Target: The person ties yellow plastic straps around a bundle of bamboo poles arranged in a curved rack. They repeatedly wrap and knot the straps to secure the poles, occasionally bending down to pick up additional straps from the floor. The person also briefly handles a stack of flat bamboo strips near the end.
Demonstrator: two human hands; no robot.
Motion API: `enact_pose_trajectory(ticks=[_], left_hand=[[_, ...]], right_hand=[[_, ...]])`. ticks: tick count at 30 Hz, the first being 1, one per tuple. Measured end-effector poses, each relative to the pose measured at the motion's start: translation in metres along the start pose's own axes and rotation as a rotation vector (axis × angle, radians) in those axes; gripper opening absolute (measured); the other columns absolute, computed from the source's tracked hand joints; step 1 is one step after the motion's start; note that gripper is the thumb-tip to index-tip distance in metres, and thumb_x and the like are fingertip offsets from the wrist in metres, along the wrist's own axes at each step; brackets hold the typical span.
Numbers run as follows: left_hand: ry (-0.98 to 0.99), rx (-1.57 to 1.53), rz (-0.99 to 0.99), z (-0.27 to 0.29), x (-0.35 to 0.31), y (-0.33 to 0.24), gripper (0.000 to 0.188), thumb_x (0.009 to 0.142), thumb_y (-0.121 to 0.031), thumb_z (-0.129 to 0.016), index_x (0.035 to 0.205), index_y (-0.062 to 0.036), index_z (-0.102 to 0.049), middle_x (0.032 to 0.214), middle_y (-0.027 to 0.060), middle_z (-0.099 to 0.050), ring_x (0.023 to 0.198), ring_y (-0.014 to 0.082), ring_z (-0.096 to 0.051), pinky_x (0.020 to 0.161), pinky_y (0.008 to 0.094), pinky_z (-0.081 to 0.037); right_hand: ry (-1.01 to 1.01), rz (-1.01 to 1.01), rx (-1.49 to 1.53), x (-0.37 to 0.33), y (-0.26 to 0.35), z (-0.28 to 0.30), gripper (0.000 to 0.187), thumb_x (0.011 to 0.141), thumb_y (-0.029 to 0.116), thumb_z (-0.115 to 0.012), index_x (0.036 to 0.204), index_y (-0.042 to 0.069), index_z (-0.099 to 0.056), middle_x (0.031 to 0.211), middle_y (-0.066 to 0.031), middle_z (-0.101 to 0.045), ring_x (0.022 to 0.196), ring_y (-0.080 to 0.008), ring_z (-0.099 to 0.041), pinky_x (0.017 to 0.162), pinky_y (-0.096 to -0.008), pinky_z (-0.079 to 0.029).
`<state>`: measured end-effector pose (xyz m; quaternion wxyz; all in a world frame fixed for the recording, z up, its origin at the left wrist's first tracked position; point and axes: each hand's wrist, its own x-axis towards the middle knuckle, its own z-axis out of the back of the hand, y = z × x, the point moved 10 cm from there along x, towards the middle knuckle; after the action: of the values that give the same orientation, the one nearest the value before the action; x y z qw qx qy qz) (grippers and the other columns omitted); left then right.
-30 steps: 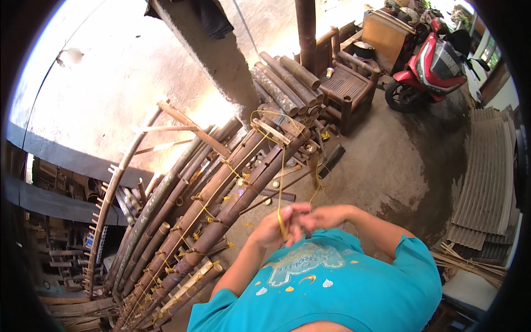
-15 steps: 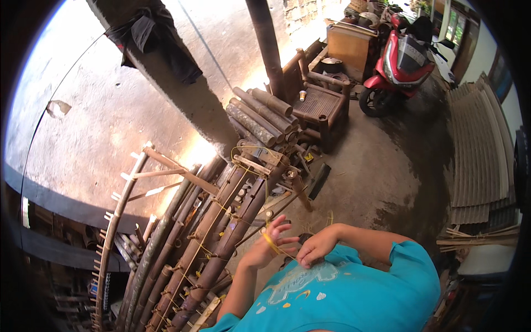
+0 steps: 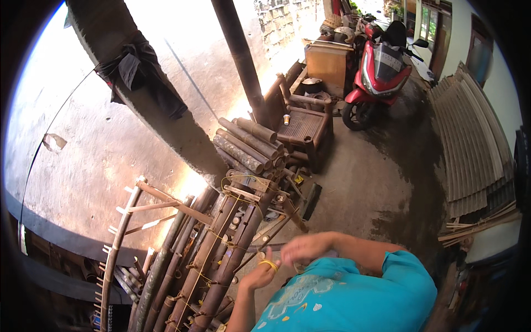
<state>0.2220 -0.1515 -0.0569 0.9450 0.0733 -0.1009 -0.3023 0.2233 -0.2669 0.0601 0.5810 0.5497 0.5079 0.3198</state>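
My left hand (image 3: 256, 278) is held up in front of my blue shirt, thumb raised. It holds a yellow cord (image 3: 269, 264), which is looped around the hand near the base of the thumb; the other fingers are partly hidden. Close to its right, my right hand (image 3: 303, 248) is smeared by motion, so its grip does not show. Left of my hands stands a long bamboo frame (image 3: 228, 265) with thin yellow cord tied along its poles. A wooden block (image 3: 248, 181) sits at its far end with a loop of cord around it.
Stacked bamboo lengths (image 3: 246, 145) lie beyond the frame, beside a bamboo chair (image 3: 301, 124) carrying a small cup. A red motorbike (image 3: 379, 72) is parked farther back. Corrugated sheets (image 3: 470, 144) lean at the right. A concrete pillar (image 3: 160, 127) rises at the left.
My right hand has lifted and moved left from its pinch on the cord, and now blurs. My left hand's spread fingers have turned, leaving the thumb up. The view has shifted to the right.
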Motion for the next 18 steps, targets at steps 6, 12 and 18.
enact_pose_trajectory(ticks=[6,12,18], left_hand=[[0.495,-2.284,0.355,0.080,0.024,-0.024,0.073,0.097,-0.050,-0.039,0.150,-0.0142,-0.004,0.150,0.0215,-0.020,0.127,0.0354,-0.042,0.087,0.0425,-0.053],[0.031,-2.250,0.583,0.093,0.033,0.004,0.090,0.091,-0.054,-0.050,0.149,-0.0227,0.011,0.153,0.0160,-0.011,0.129,0.0359,-0.040,0.091,0.0499,-0.049],[0.079,-2.670,0.457,0.060,0.023,0.017,0.079,0.092,-0.063,-0.032,0.128,0.0051,-0.049,0.113,0.0227,-0.062,0.095,0.0274,-0.066,0.085,0.0394,-0.054]], right_hand=[[-0.247,-0.043,-0.099,0.031,-0.079,0.047,0.023,0.097,0.024,-0.045,0.094,0.007,-0.061,0.086,-0.0011,-0.060,0.075,-0.0105,-0.053,0.063,-0.0277,-0.046],[0.136,0.061,0.060,0.024,-0.018,-0.021,0.024,0.098,0.029,-0.047,0.094,0.010,-0.062,0.074,0.0035,-0.053,0.068,-0.0056,-0.048,0.057,-0.0227,-0.041],[0.372,0.053,-0.170,0.045,-0.021,-0.039,0.026,0.097,0.026,-0.049,0.096,0.006,-0.065,0.075,0.0019,-0.058,0.068,-0.0103,-0.051,0.060,-0.0246,-0.042]])
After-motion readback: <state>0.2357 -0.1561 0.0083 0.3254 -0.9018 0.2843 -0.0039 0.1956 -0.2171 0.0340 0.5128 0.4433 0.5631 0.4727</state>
